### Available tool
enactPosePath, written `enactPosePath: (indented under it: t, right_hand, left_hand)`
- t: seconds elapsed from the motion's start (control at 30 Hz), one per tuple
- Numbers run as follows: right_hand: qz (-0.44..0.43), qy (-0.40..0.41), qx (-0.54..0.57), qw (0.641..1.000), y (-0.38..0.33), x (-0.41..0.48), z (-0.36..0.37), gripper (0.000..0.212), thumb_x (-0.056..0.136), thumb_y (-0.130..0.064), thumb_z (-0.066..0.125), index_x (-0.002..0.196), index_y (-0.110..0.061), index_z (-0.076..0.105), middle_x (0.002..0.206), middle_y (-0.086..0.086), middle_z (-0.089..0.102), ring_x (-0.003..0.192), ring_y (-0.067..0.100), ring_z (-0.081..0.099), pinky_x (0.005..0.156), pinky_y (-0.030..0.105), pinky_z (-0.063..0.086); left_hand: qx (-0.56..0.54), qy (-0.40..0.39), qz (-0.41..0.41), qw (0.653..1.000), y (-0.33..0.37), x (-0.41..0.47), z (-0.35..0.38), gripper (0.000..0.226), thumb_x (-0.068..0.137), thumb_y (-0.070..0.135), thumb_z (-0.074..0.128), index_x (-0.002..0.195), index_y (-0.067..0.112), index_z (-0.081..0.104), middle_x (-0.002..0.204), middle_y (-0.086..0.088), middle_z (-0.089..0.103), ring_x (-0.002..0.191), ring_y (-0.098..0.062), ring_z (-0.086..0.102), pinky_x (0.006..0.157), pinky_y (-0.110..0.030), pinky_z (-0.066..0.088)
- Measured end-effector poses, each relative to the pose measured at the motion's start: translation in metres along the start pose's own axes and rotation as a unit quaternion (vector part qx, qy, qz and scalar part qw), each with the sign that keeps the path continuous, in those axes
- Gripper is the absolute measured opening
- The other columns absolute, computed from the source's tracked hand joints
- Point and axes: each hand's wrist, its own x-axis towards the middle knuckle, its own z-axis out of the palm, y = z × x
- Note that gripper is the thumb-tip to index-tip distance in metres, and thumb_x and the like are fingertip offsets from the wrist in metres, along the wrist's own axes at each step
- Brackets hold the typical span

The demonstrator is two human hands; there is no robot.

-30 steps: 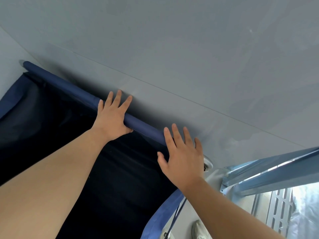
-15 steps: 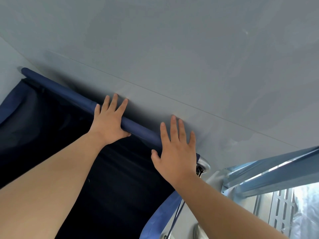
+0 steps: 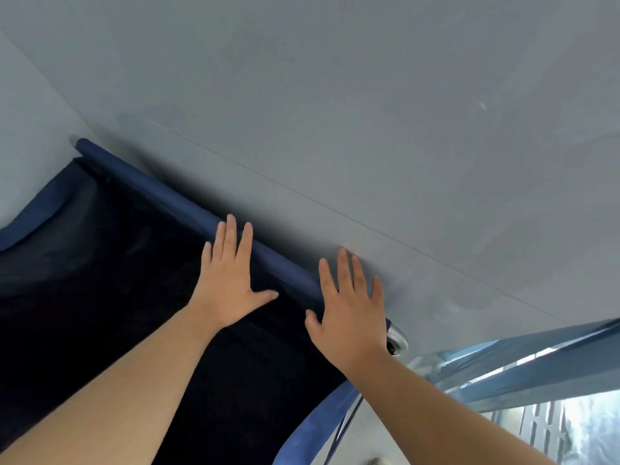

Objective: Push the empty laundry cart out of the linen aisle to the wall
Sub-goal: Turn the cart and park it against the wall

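While the camera is looking steeply down into the laundry cart [image 3: 100, 297], 2 bare forearms are reaching forward across its dark, empty fabric basin. The left hand [image 3: 228, 280] is lying flat with its fingers [image 3: 231, 239] extended over the blue cloth-covered top rail [image 3: 161, 193] at the cart's far edge, thumb spread out to the side; it is pressing on the rail rather than wrapping it. The right hand [image 3: 349, 313] is resting in the same way further along that rail toward its right end, palm down and fingers straight, with the fingertips [image 3: 344, 260] reaching past the rail onto, or just over, the grey wall [image 3: 369, 112] behind it; the blur is making it hard to say whether they are actually touching. Neither hand is closed around anything. The far rail is running diagonally from the upper left down to the lower right and is sitting right up against the wall, with only a dark shadow showing between them. At the rail's right end a metal corner fitting [image 3: 397, 344] is showing just beside the right wrist. Lighter blue fabric trim [image 3: 312, 427] is hanging along the cart's right side. At the lower right corner of the view, a pale blue metal shelving frame [image 3: 536, 367] is slanting away, with a slotted upright [image 3: 543, 427] below it.
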Motion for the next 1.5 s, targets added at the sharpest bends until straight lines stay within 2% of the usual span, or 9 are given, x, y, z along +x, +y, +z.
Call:
enactPosePath:
  t: [0.2, 0.37, 0.47, 0.57, 0.73, 0.8, 1.0, 1.17, 1.5]
  right_hand:
    - [-0.048, -0.027, -0.001, 0.998, 0.009, 0.002, -0.008, 0.094, 0.092, -0.058, 0.043, 0.158, -0.018, -0.009, 0.169, 0.013, -0.008, 0.156, 0.031, -0.001, 0.122, 0.054, 0.011]
    - [-0.123, -0.067, -0.038, 0.989, 0.027, 0.004, -0.016, 0.094, 0.092, -0.063, 0.035, 0.156, -0.021, -0.018, 0.168, 0.009, -0.015, 0.156, 0.027, -0.004, 0.123, 0.051, 0.008]
    - [-0.175, -0.072, -0.057, 0.98, 0.039, -0.004, -0.027, 0.095, 0.087, -0.061, 0.053, 0.16, -0.02, 0.01, 0.169, 0.011, 0.009, 0.154, 0.03, 0.019, 0.119, 0.053, 0.024]
    - [-0.229, -0.05, -0.058, 0.97, 0.056, -0.007, -0.029, 0.094, 0.067, -0.048, 0.084, 0.146, -0.011, 0.049, 0.152, 0.018, 0.048, 0.132, 0.039, 0.055, 0.095, 0.059, 0.05]
    - [-0.299, -0.025, -0.087, 0.95, 0.062, -0.004, -0.03, 0.074, 0.079, -0.049, 0.057, 0.139, -0.006, 0.056, 0.146, 0.021, 0.053, 0.126, 0.041, 0.059, 0.089, 0.057, 0.054]
    - [-0.301, -0.028, -0.087, 0.949, 0.06, -0.001, -0.03, 0.073, 0.081, -0.045, 0.064, 0.143, -0.007, 0.053, 0.149, 0.021, 0.049, 0.13, 0.041, 0.056, 0.094, 0.057, 0.053]
    - [-0.303, -0.026, -0.079, 0.949, 0.06, 0.009, -0.028, 0.081, 0.081, -0.04, 0.076, 0.149, -0.008, 0.044, 0.156, 0.021, 0.04, 0.139, 0.04, 0.046, 0.104, 0.054, 0.044]
    - [-0.302, -0.024, -0.068, 0.95, 0.059, 0.016, -0.028, 0.08, 0.085, -0.039, 0.072, 0.152, -0.009, 0.039, 0.159, 0.021, 0.035, 0.142, 0.041, 0.041, 0.108, 0.054, 0.041]
    - [-0.294, -0.029, -0.094, 0.951, 0.059, 0.016, -0.03, 0.08, 0.089, -0.046, 0.062, 0.155, -0.014, 0.031, 0.162, 0.018, 0.03, 0.146, 0.036, 0.036, 0.111, 0.051, 0.038]
  left_hand:
    - [-0.149, 0.069, -0.179, 0.97, 0.023, -0.147, 0.024, 0.119, 0.072, 0.086, 0.043, 0.15, 0.025, -0.023, 0.158, 0.003, -0.038, 0.148, -0.014, -0.029, 0.12, -0.047, -0.003]
    - [-0.125, 0.159, -0.411, 0.889, 0.036, -0.277, 0.021, 0.126, 0.063, 0.094, 0.035, 0.152, 0.007, 0.017, 0.163, -0.023, 0.008, 0.149, -0.037, 0.007, 0.109, -0.067, 0.022]
    - [-0.116, 0.093, -0.521, 0.841, 0.042, -0.348, 0.013, 0.138, 0.058, 0.099, 0.034, 0.146, -0.006, 0.03, 0.152, -0.037, 0.023, 0.138, -0.056, 0.024, 0.105, -0.074, 0.027]
    - [-0.189, 0.048, -0.603, 0.774, 0.059, -0.399, 0.018, 0.158, 0.04, 0.105, 0.024, 0.149, -0.009, 0.022, 0.158, -0.033, 0.007, 0.145, -0.053, 0.011, 0.115, -0.065, 0.014]
    - [-0.149, 0.002, -0.616, 0.773, 0.092, -0.406, 0.037, 0.151, 0.05, 0.101, -0.008, 0.149, -0.008, 0.025, 0.156, -0.035, 0.022, 0.145, -0.052, 0.02, 0.111, -0.065, 0.026]
    - [-0.152, 0.074, -0.62, 0.766, 0.099, -0.406, 0.053, 0.132, 0.07, 0.094, 0.01, 0.139, -0.014, 0.041, 0.145, -0.041, 0.037, 0.134, -0.059, 0.036, 0.098, -0.07, 0.039]
    - [-0.14, 0.168, -0.628, 0.747, 0.107, -0.406, 0.076, 0.088, 0.087, 0.043, 0.068, 0.152, 0.002, 0.025, 0.161, -0.024, 0.02, 0.149, -0.041, 0.019, 0.113, -0.058, 0.03]
    - [-0.106, 0.178, -0.611, 0.764, 0.114, -0.407, 0.084, 0.106, 0.083, 0.079, 0.024, 0.145, -0.006, 0.038, 0.155, -0.03, 0.03, 0.141, -0.048, 0.033, 0.105, -0.062, 0.038]
    - [-0.054, 0.154, -0.573, 0.803, 0.104, -0.413, 0.087, 0.094, 0.081, 0.066, 0.036, 0.148, 0.0, 0.034, 0.159, -0.022, 0.028, 0.145, -0.04, 0.031, 0.103, -0.06, 0.044]
